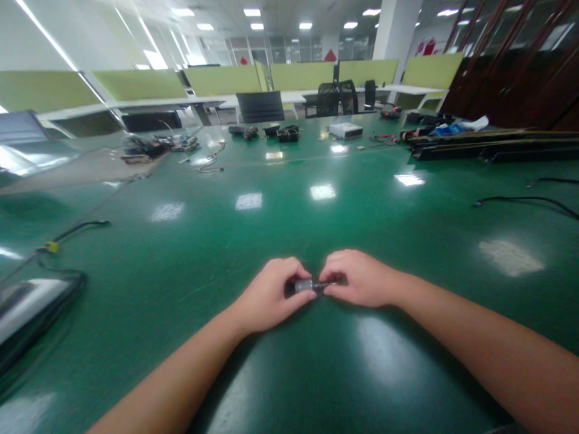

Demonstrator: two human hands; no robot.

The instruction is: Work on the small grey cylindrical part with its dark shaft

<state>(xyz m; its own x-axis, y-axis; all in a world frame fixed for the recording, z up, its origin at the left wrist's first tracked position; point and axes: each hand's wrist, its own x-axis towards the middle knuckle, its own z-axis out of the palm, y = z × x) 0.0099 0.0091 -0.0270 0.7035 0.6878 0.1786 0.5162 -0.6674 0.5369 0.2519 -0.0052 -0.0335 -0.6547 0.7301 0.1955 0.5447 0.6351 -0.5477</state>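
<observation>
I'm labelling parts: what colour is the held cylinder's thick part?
Thick part: grey, best in the head view.

- My left hand (274, 292) is bare, its knuckles softly rounded.
- My right hand (357, 278) is bare too, with slim fingers.
- My left forearm (181, 371) is uncovered, slender, tapering handward.
- My right forearm (474, 331) is likewise uncovered and smooth.

No readable text or label shows on anything.
</observation>
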